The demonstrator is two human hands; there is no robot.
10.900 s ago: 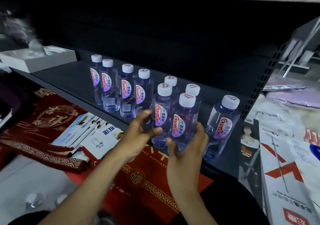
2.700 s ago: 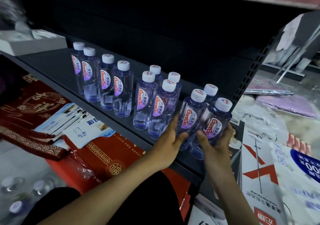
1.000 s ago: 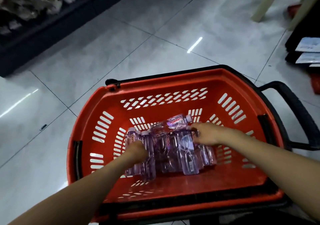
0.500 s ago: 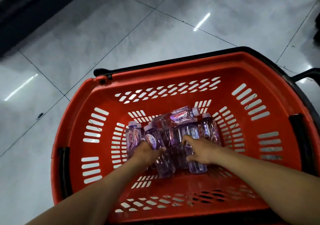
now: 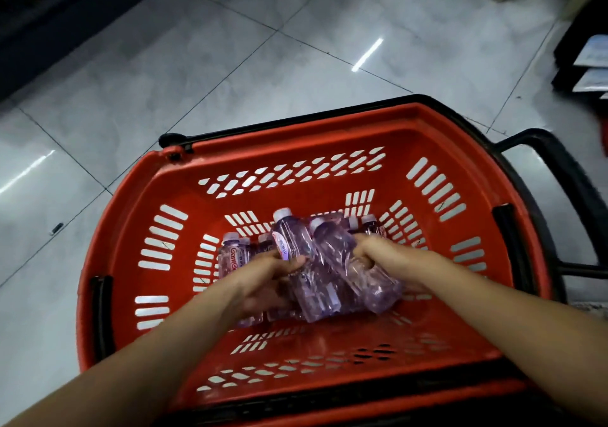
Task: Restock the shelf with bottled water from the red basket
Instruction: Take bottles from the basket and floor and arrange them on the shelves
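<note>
Water bottles (image 5: 312, 282) lie in red basket (image 5: 138, 196); left hand (image 5: 266, 275), right hand (image 5: 381, 255) each grip one.

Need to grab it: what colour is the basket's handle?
Black handle; the head view shows it best.

The basket (image 5: 296, 150) sits on the floor (image 5: 230, 64), handle (image 5: 566, 176) out to the right. Bottles (image 5: 316, 262) lie bunched in its middle, left hand (image 5: 263, 282) gripping at their left, right hand (image 5: 378, 255) at their right.

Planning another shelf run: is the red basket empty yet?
Not empty: a cluster of water bottles lies on the floor of the red basket, with the left hand and right hand each gripping one.
</note>
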